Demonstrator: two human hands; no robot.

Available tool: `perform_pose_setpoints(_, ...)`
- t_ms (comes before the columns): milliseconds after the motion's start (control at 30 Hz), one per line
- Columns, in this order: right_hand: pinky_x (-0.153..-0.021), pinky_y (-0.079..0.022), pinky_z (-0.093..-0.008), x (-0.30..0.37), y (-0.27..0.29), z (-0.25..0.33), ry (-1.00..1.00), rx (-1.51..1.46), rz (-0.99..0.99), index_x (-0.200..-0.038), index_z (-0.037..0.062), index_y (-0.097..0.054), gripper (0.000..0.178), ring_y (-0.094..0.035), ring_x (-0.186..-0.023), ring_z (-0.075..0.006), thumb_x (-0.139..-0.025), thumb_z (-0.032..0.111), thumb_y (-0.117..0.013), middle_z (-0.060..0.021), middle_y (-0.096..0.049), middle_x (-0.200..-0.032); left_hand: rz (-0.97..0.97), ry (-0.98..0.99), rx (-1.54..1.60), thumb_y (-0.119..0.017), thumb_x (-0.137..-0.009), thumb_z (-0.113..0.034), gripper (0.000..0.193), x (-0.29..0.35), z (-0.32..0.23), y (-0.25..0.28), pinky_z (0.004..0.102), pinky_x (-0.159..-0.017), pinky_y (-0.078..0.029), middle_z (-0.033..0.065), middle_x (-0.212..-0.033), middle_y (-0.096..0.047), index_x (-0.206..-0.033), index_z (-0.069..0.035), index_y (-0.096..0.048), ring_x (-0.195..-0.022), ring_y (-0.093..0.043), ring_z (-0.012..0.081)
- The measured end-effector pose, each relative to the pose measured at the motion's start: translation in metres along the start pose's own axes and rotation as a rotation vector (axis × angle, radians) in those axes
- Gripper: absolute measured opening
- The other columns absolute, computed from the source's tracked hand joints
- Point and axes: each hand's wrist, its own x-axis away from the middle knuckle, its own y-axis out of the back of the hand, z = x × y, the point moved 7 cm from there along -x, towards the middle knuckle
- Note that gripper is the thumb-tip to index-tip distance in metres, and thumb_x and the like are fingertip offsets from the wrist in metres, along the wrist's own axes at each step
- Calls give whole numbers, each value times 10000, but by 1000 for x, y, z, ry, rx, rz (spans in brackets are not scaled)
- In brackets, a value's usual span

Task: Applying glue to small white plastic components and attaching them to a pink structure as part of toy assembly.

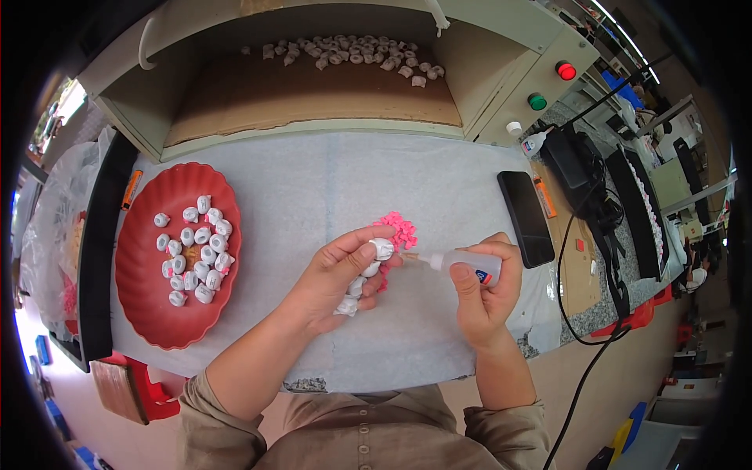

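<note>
Several small white pieces (pixel 382 249) with dark markings are held in my left hand (pixel 335 276), one pinched at the fingertips and others lined up along the fingers. My right hand (pixel 490 299) grips a translucent squeeze bottle (pixel 470 266) tilted on its side, its thin nozzle pointing left toward the left fingers. Whether the tip touches a piece is too small to tell. Just beyond the left fingertips lies a pile of small bright pink pieces (pixel 398 229) on the covered table. On the left, a red scalloped tray (pixel 133 274) holds many similar white pieces, a few showing pink.
An open box-like cabinet (pixel 313 117) at the back contains more white pieces; red and green buttons (pixel 551 86) sit on its right side. A black phone (pixel 526 219), black power adapter (pixel 576 168) and cables lie at right. A clear plastic bag (pixel 59 227) stands far left.
</note>
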Motion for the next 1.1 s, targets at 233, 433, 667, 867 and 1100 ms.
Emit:
perform_pose_setpoints(233, -489, -365, -210, 2, 0, -2, -24, 21, -14, -893, 6, -430, 206, -447, -582, -109, -771, 34, -593, -72, -467, -750, -7, -3, 16, -464, -880, -177, 278, 0, 0, 2, 216, -456, -393, 85, -912, -566, -1147, -102, -489, -562, -436, 92)
perform_pose_setpoints(433, -693, -444, -273, -3, 2, -56, -691, -607, -103, -934, 47, -433, 267, -569, -773, -152, -743, 60, -618, -76, -585, -848, -45, -42, 84, -477, -873, -202, 271, -3, -3, 7, 226, -438, -381, 97, -890, -573, -1115, -80, -471, -544, -447, 99)
perform_pose_setpoints(667, -625, -414, -219, -4, 4, -76, -759, -204, -20, -864, 0, -507, 155, -521, -689, -84, -732, 40, -577, -45, -579, -785, -108, -86, 128, -491, -867, -207, 236, -1, -10, 12, 232, -430, -369, 94, -879, -578, -1066, -82, -472, -533, -440, 99)
perform_pose_setpoints(867, -559, -407, -260, 0, -13, -69, -510, 276, 164, -794, 7, -566, 156, -529, -637, -124, -673, 91, -619, -71, -580, -713, -186, -121, 145, -503, -859, -214, 249, -1, -15, 18, 213, -401, -331, 88, -881, -570, -1071, -87, -477, -521, -417, 99)
perform_pose_setpoints(1100, -548, -408, -246, -4, -38, -53, -323, 468, 373, -814, 23, -637, 160, -541, -591, -158, -670, 82, -672, -86, -591, -707, -161, -126, 193, -486, -871, -210, 239, -2, -17, 24, 228, -441, -358, 95, -902, -568, -1075, -92, -450, -539, -422, 99)
